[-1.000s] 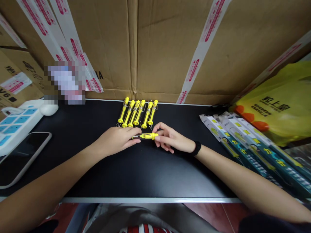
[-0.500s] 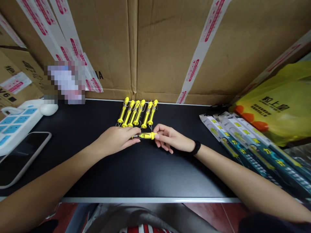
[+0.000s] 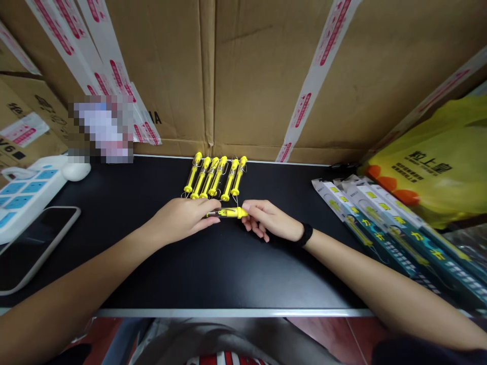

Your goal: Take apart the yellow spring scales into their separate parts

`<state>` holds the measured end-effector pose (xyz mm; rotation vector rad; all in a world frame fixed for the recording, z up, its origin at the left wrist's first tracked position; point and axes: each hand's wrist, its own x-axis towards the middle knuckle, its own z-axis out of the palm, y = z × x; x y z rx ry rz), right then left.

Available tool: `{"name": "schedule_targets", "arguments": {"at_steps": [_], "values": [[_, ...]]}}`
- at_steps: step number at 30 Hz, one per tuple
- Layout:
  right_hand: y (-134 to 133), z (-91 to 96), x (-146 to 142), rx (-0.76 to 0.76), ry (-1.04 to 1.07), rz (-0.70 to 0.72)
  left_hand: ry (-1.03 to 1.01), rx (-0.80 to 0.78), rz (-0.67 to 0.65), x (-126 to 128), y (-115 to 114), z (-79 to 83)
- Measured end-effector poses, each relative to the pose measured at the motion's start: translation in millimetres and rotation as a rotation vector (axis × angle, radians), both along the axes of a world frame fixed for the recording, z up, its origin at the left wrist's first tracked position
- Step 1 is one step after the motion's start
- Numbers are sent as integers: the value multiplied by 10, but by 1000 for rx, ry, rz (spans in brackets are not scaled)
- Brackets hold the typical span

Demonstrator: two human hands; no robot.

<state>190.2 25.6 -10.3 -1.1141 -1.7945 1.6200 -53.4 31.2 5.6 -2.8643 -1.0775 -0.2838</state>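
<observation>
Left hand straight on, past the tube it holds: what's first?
Likely the right hand, at the far end of the yellow tube that the left hand grips. Depth is hard to judge from one view.

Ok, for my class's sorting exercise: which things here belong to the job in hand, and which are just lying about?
Job in hand:
- tubular spring scale, between left hand and right hand
- six more spring scales beyond it
- perhaps the long packs, showing similar yellow tubes

Apparently just lying about:
- smartphone
- power strip
- yellow plastic bag
</observation>
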Motion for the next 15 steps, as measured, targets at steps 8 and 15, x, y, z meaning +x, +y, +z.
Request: {"name": "schedule_targets", "arguments": {"at_steps": [8, 15], "values": [[43, -23, 40, -12, 134, 85, 12, -13, 9, -4, 6, 1], [11, 21, 7, -29, 77, -10, 3, -4, 11, -3, 1, -1]]}}
